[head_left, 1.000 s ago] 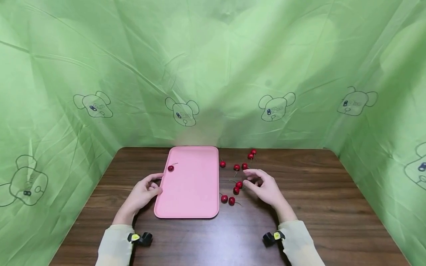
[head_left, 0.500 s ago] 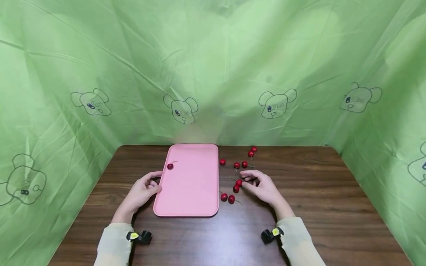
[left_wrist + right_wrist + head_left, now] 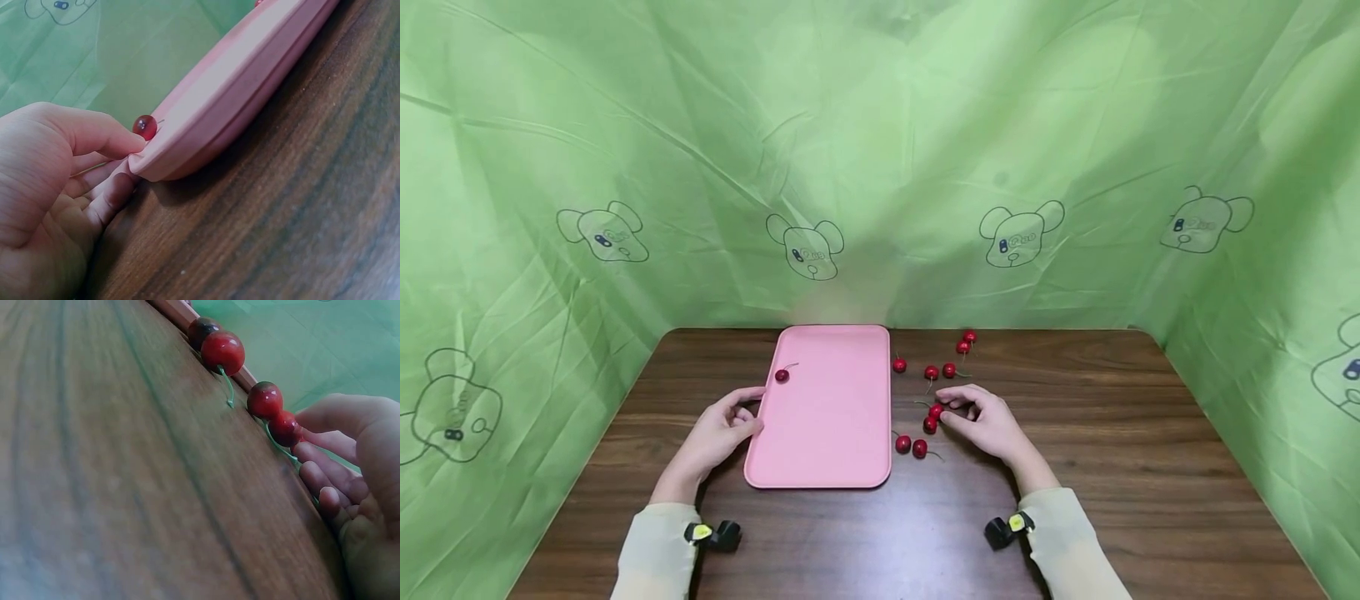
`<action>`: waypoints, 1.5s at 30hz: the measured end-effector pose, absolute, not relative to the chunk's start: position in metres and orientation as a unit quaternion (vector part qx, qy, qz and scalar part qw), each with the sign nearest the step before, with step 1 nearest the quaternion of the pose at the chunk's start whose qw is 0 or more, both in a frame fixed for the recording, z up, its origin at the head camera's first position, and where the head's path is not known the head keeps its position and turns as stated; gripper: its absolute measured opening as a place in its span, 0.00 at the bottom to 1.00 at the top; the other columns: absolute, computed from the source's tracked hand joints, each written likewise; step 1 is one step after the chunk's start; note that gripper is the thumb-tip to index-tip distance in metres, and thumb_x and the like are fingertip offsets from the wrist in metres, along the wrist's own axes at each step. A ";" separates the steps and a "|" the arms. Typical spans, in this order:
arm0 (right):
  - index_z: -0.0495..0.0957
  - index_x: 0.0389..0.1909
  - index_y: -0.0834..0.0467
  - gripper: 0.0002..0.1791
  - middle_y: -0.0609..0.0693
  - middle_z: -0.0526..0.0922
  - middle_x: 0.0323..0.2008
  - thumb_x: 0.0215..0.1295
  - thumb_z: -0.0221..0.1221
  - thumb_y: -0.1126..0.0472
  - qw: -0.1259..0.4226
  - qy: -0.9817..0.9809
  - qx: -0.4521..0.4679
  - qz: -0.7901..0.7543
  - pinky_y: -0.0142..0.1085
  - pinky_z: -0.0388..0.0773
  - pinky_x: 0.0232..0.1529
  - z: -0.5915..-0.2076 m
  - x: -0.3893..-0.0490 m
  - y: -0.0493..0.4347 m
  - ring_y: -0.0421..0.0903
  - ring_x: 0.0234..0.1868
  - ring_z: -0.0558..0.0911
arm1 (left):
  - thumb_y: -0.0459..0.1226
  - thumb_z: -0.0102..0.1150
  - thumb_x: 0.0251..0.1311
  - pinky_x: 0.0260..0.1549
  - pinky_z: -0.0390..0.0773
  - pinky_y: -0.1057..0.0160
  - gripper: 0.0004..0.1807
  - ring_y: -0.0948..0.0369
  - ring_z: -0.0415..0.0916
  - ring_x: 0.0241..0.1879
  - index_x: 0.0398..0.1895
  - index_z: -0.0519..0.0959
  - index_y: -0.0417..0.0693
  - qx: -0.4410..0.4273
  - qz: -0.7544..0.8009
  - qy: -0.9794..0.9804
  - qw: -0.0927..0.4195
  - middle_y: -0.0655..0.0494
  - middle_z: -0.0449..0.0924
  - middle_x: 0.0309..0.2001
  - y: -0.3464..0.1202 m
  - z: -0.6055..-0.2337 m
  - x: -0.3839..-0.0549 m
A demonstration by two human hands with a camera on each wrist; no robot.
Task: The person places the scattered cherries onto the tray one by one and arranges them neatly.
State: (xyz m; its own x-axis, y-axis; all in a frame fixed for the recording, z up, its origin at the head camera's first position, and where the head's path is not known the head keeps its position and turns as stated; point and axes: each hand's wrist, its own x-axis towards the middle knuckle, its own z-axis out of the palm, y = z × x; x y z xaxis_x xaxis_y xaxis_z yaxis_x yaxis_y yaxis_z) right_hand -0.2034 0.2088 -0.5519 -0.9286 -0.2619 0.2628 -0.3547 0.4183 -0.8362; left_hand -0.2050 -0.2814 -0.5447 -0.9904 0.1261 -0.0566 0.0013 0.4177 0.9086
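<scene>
My left hand [image 3: 722, 429] grips the left rim of a pink tray [image 3: 831, 450]. In the left wrist view the thumb lies on the rim, with other fingers lower at its outer side. One dark red cherry [image 3: 782, 376] with a stem rests on the tray, just past the thumb. Right of the tray, my right hand [image 3: 988, 423] has thumb and bent fingers around a red cherry [image 3: 284, 428]. A second cherry [image 3: 265, 400] sits against it in the right wrist view. The far side of the held cherry is hidden by the fingers.
Two cherries [image 3: 903, 444] lie beside the tray's near right edge. Several more cherries [image 3: 931, 372] are scattered farther back, with a pair [image 3: 963, 347] near the table's rear edge. The brown wooden table [image 3: 1150, 483] is enclosed by green cloth [image 3: 910, 167] with printed bear heads.
My right hand has moved slightly left, and its thumb and fingers have come in around a cherry. The left hand stays at the tray's rim. The view has shifted a little.
</scene>
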 end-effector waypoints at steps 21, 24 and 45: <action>0.89 0.60 0.55 0.21 0.49 0.89 0.47 0.66 0.75 0.63 0.068 -0.865 0.221 0.446 0.37 0.77 0.42 -0.549 -0.203 0.207 0.51 0.48 0.83 | 0.27 0.68 0.68 0.35 0.79 0.67 0.31 0.59 0.78 0.37 0.74 0.76 0.42 0.042 0.529 0.846 0.053 0.46 0.81 0.38 -0.280 -0.545 -0.206; 0.90 0.59 0.54 0.19 0.47 0.89 0.48 0.67 0.74 0.63 0.072 -0.868 0.225 0.436 0.38 0.77 0.43 -0.550 -0.203 0.206 0.51 0.48 0.82 | 0.27 0.68 0.68 0.35 0.79 0.67 0.31 0.59 0.78 0.37 0.74 0.76 0.43 0.039 0.528 0.846 0.052 0.46 0.81 0.38 -0.281 -0.546 -0.207; 0.91 0.53 0.50 0.16 0.41 0.88 0.46 0.65 0.77 0.61 0.069 -0.877 0.202 0.429 0.37 0.77 0.44 -0.554 -0.206 0.204 0.47 0.48 0.82 | 0.27 0.68 0.69 0.36 0.79 0.67 0.30 0.60 0.78 0.37 0.74 0.76 0.42 0.050 0.528 0.846 0.050 0.45 0.81 0.38 -0.281 -0.547 -0.207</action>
